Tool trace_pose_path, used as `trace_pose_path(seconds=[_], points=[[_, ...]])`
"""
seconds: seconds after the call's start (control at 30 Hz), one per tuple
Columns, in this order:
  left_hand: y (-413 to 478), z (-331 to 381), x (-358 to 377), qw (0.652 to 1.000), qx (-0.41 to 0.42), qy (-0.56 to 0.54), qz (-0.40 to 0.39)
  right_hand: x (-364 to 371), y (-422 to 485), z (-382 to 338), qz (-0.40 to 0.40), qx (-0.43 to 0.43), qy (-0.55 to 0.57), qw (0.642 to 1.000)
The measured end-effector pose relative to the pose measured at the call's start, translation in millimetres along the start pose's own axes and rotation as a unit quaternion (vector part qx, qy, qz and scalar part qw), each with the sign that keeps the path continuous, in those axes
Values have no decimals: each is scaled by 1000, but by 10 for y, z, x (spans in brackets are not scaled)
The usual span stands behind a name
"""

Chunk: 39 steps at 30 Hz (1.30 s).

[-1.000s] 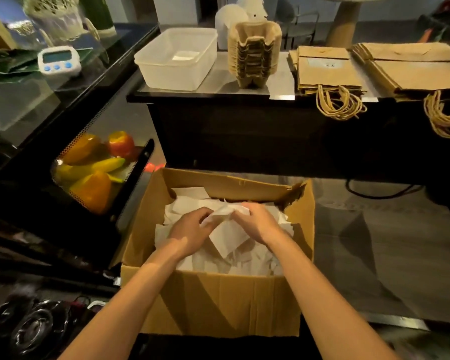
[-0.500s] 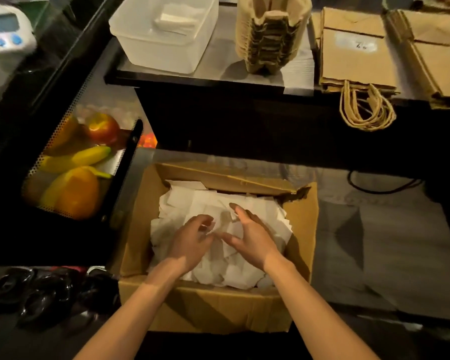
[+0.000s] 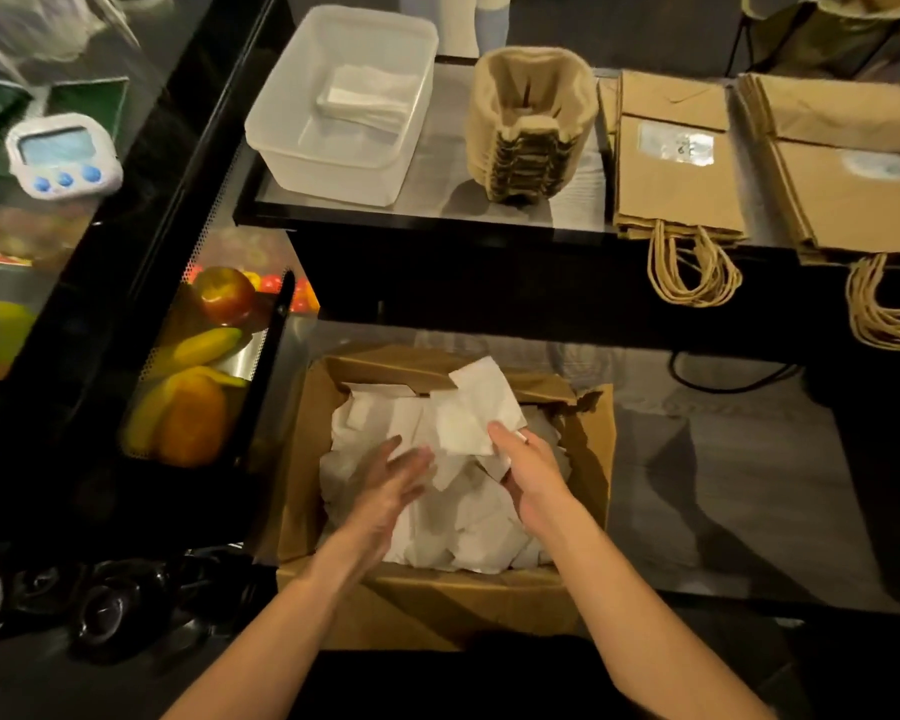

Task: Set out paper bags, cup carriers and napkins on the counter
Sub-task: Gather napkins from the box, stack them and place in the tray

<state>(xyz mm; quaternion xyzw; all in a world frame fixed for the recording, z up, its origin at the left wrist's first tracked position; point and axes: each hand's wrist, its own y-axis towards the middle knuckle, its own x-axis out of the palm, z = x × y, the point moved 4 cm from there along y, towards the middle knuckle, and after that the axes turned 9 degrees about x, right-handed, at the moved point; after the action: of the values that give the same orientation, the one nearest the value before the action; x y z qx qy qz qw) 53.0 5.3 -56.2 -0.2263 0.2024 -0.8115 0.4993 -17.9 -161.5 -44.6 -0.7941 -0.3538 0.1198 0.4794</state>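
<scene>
Right hand [image 3: 531, 475] pinches a white paper napkin [image 3: 468, 418], held above the loose napkin heap [image 3: 468, 532] in the open brown cardboard box [image 3: 437, 600], near centre. Left hand [image 3: 391, 480], fingers straight and spread, is just beside it and grips nothing. On the far metal counter [image 3: 437, 200], left to right: translucent plastic tub [image 3: 302, 153] containing folded napkins [image 3: 370, 96]; stacked moulded-pulp cup carriers [image 3: 531, 127]; two piles of flat brown paper bags [image 3: 676, 184].

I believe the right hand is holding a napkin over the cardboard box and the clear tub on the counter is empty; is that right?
Not quite: the clear tub is not empty; the head view shows a few folded napkins lying in it. The right hand does hold a napkin over the cardboard box.
</scene>
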Motion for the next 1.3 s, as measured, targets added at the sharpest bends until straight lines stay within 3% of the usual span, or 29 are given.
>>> trace_pose_path(seconds=[0.13,0.23,0.33,0.43,0.53,0.7,0.8,0.87,1.03,1.2,1.3], points=[[-108,92,210,978,-66,-163,-113,78,-171,93,-65,54,81,993],[-160,161,321,959,-124,-232,-105,143,-270,276,-65,63,61,994],[-129,132,265,981,-131,-129,-68,149,-349,259,-6,8,-95,995],[-112,150,186,989,-114,-69,-70,150,-345,137,45,-94,-287,952],[-55,223,104,992,-96,-38,-66,201,-311,35,82,-151,-358,918],[13,349,-1,995,-88,-54,-11,276,-317,-72,112,-173,-289,935],[9,411,-55,999,-50,4,3,338,-323,-21,19,-77,-107,991],[-6,429,-67,998,-33,46,-4,407,-348,-11,-21,-27,-24,999],[-71,491,-5,990,15,135,-50,532,-397,3,44,-94,-116,988],[-68,462,-52,987,2,149,-66,588,-336,110,6,-22,-45,999],[-84,451,-67,990,-29,106,-88,525,-345,43,46,-82,-46,994]])
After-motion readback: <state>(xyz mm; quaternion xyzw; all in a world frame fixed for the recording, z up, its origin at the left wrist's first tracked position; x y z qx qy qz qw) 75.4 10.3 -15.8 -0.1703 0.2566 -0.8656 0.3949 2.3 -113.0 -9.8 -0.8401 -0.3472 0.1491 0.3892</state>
